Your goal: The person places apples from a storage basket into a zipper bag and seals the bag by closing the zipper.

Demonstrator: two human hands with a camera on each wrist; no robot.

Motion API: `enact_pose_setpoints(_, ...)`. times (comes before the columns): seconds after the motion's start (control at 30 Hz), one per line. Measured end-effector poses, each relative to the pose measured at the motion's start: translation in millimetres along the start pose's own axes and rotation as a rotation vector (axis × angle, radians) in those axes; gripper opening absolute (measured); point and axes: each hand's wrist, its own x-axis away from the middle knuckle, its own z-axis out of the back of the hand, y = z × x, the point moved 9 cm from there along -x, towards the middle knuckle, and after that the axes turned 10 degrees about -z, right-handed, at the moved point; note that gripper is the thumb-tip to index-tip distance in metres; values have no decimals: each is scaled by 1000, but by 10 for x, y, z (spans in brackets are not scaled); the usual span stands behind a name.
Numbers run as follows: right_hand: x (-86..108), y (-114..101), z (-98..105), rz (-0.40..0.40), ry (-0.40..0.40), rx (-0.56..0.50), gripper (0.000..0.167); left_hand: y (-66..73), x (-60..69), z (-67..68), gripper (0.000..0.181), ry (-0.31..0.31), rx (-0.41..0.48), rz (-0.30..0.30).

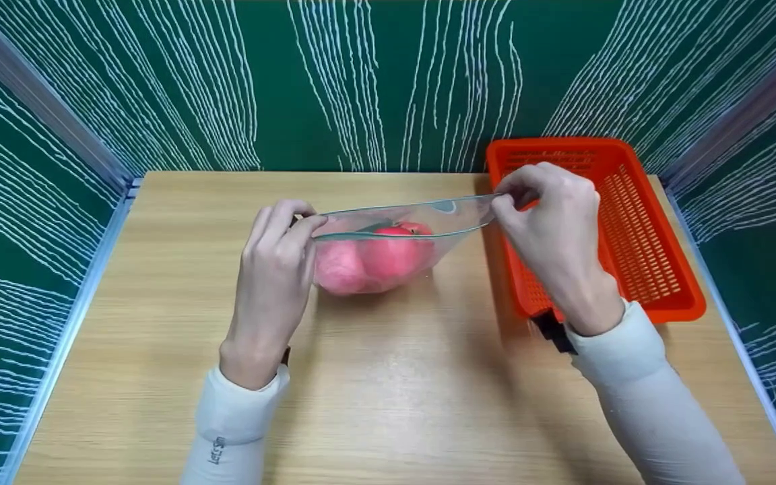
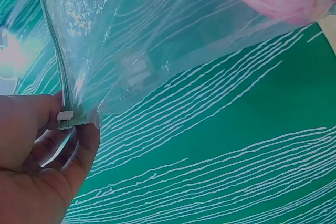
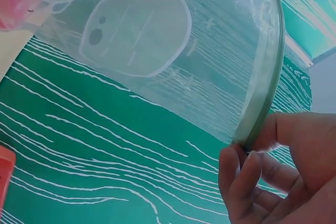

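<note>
A clear zip bag (image 1: 462,225) with several red and pink apples (image 1: 391,257) in its bottom is stretched between the two hands. Its mouth gapes, the two greenish rims apart in the middle. At the left end of the mouth, the left hand (image 1: 272,269) pinches the corner between thumb and fingers, right by a small white slider (image 2: 65,116). Thumb and fingertips of the right hand (image 1: 556,222) pinch the opposite corner. A pale rounded print (image 3: 142,32) shows on the bag in the right wrist view. The apples' undersides are hidden in the head view.
An orange-red plastic basket (image 1: 672,269) with slotted walls stands at the right of the wooden table (image 1: 388,404), partly beneath the right hand and forearm. Green panels (image 1: 395,81) with white wavy lines enclose the table at the back and sides.
</note>
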Motion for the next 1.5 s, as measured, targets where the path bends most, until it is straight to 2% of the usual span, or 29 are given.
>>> enact_pose_setpoints(0.2, -11, -7, 38, -19, -6, -6, 10, -33, -21, 7, 22, -35, 102, 23)
enact_pose_setpoints(0.33, -33, 24, 26, -51, -53, 10, 12, -68, 14, -30, 26, -102, 176, 35)
enact_pose_setpoints(0.43, -48, 44, 15, -64, -88, 19, 13, -83, 55, -61, 36, -147, 201, 39)
enact_pose_setpoints(0.5, -56, 54, 13, -66, -107, 17, 14, -82, 73, -68, 38, -152, 201, 38)
enact_pose_setpoints(0.77, -71, 102, 4, -54, -191, -33, 18, -105, 106, -14, 33, -77, 226, 59)
enact_pose_setpoints(1.03, -29, 112, -25, 7, -283, -98, 19, -101, 117, 22, 22, 18, 198, 17)
enact_pose_setpoints(1.23, 30, 57, -12, 107, -289, -54, 26, -104, 130, 26, 20, 55, 184, 16)
enact_pose_setpoints(1.5, 101, -94, -44, 365, -197, 86, 25, -117, 140, 23, 18, 47, 180, 18)
